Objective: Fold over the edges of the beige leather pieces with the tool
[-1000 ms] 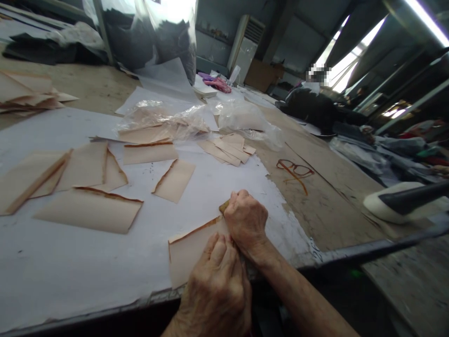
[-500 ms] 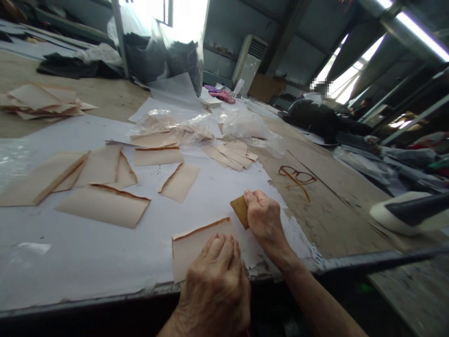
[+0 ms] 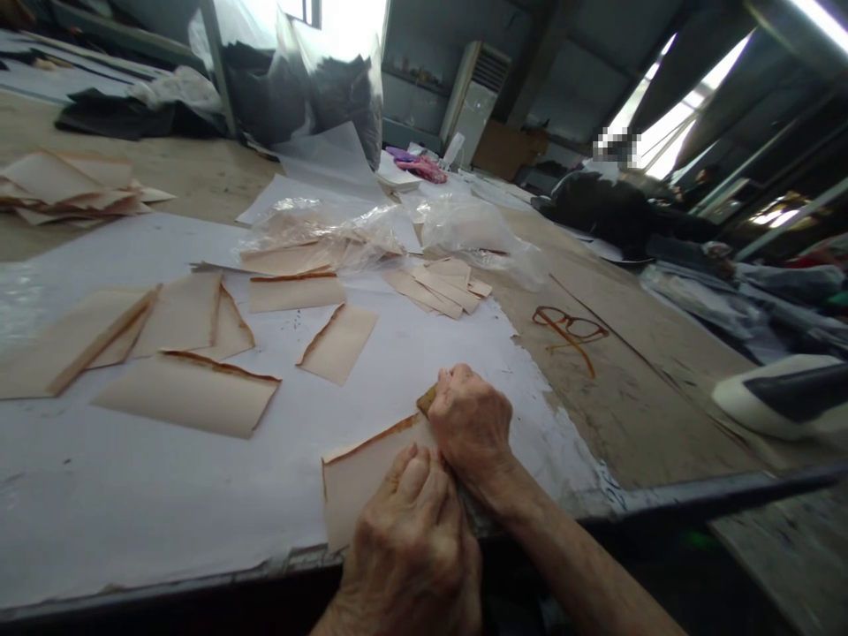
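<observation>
A beige piece of material [image 3: 354,473] with a brown-orange top edge lies near the table's front edge on white paper [image 3: 132,495]. My left hand [image 3: 411,548] presses flat on its lower right part. My right hand [image 3: 472,424] is closed around a small brown pad [image 3: 426,399], only a corner of which shows, and rests it against the piece's upper right corner. Several similar beige pieces [image 3: 185,393] lie spread over the paper to the left and behind.
Orange-framed glasses [image 3: 570,327] lie on the bare tabletop to the right. Clear plastic bags [image 3: 331,230] and more beige pieces [image 3: 437,287] sit behind. A stack of pieces [image 3: 66,190] is far left. A dark metal bar [image 3: 715,495] runs along the right edge. A person is seated far back.
Half a second ago my right hand was lifted off the piece with the brown pad showing; now it has come back down onto the piece's upper right corner. The left hand has stayed put.
</observation>
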The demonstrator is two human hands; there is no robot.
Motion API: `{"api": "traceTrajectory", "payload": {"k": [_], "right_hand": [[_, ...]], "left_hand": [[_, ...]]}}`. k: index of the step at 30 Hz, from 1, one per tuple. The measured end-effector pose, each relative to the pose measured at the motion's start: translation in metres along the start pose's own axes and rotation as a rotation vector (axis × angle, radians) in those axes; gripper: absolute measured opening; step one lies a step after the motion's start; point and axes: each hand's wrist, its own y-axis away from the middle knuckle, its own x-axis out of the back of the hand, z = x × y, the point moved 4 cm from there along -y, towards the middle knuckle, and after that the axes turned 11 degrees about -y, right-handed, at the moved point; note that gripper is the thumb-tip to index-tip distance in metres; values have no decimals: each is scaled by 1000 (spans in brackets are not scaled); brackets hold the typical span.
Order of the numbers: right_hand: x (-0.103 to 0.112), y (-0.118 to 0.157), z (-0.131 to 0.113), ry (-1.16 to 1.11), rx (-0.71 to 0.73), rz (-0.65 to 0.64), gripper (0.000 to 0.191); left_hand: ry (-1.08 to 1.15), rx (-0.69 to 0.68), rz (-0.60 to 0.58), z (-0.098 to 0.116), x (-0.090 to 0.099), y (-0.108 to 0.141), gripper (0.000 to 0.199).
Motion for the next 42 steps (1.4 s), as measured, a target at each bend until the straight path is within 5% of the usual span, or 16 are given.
{"api": "traceTrajectory", "payload": {"k": [12,19,24,28,33,42], "right_hand": [[-7,-10,-9,8,-36,46,26],[-3,-39,7,-261,-64,-40,29],[14,-8,24,-433,-64,13,33],[9,10,10,-268,41,8,25],[-2,-3,-5,-65,32,-4,24],[-15,-36,-16,-170,34,96,26]], "left_hand": [[-8,-3,19,-1,0,0,28],[-60,3,-13,-1,-1,2,36],[-56,3,-26,-1,-1,3,36],[-40,16,-20,-1,-1,3,32],[-31,13,3,-2,-2,3,27],[-50,31,-9,-1,-2,2,35]]}}
